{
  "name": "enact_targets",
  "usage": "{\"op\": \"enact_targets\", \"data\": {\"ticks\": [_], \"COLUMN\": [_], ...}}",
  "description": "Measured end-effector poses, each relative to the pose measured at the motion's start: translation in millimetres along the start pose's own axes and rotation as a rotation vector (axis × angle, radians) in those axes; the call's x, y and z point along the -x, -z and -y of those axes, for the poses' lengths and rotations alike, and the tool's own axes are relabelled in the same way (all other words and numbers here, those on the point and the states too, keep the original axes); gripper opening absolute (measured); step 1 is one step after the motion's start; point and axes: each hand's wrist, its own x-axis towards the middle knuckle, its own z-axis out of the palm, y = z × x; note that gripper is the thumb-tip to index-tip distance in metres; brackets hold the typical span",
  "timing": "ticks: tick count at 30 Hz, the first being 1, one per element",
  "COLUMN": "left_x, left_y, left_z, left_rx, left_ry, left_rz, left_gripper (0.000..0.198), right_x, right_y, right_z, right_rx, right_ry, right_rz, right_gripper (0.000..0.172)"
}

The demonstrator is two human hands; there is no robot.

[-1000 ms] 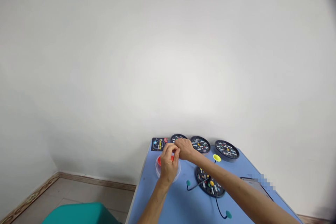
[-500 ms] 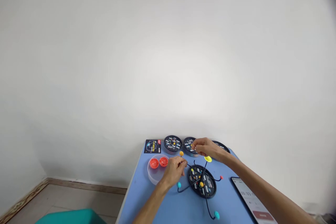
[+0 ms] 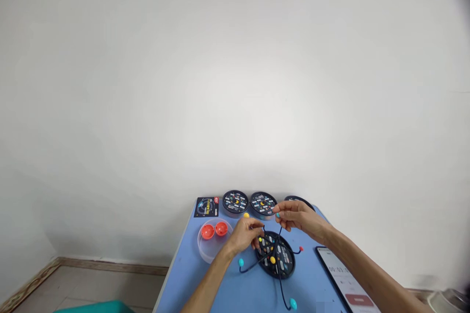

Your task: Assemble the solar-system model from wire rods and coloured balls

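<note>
A planet model with black curved rods (image 3: 281, 281) stands over a round black base printed with planets (image 3: 286, 260). Small colored balls tip its rods: a teal ball (image 3: 241, 262) at left, another teal ball (image 3: 293, 303) at front, a red ball (image 3: 301, 249) at right. My left hand (image 3: 244, 235) is closed at the model's left back, its fingertips pinching a black rod. A yellow ball (image 3: 246, 215) shows just behind that hand. Above the model's center, my right hand (image 3: 299, 217) pinches a small teal ball (image 3: 277, 215).
Two red half-shells (image 3: 214, 230) sit in a clear round tray (image 3: 204, 254) at left. Behind are a black card (image 3: 206, 207) and round black discs (image 3: 235, 201) along the wall. A phone with a timer (image 3: 348, 279) lies at right on the blue table (image 3: 191, 274).
My right hand has come down toward the model's center, and a teal ball now shows at its fingertips. The yellow top piece is no longer visible. The view has shifted slightly.
</note>
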Motion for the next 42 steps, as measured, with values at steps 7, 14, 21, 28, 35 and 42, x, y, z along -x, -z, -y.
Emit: {"op": "enact_targets", "data": {"ticks": [7, 14, 21, 28, 35, 42], "left_x": [-8, -9, -8, -9, -8, -10], "left_y": [1.5, -1.8, -4.9, -3.1, -2.3, -4.4], "left_z": [6, 11, 10, 12, 13, 14], "left_rx": [0.019, 0.007, 0.024, 0.044, 0.067, 0.072], "left_ry": [0.022, -0.009, -0.016, -0.008, -0.022, -0.009], "left_rz": [0.062, 0.047, 0.047, 0.049, 0.033, 0.039], "left_gripper": [0.04, 0.05, 0.053, 0.054, 0.053, 0.056], "right_x": [11, 20, 19, 36, 54, 60], "right_y": [7, 5, 7, 23, 34, 40], "right_z": [-7, -14, -18, -16, -23, -31], "right_rx": [-0.072, -0.117, -0.157, -0.171, -0.185, -0.194], "right_ry": [0.025, 0.001, 0.002, 0.015, 0.01, 0.0], "right_rz": [-0.044, -0.053, -0.077, -0.15, -0.207, -0.219], "right_gripper": [0.041, 0.04, 0.037, 0.034, 0.036, 0.036]}}
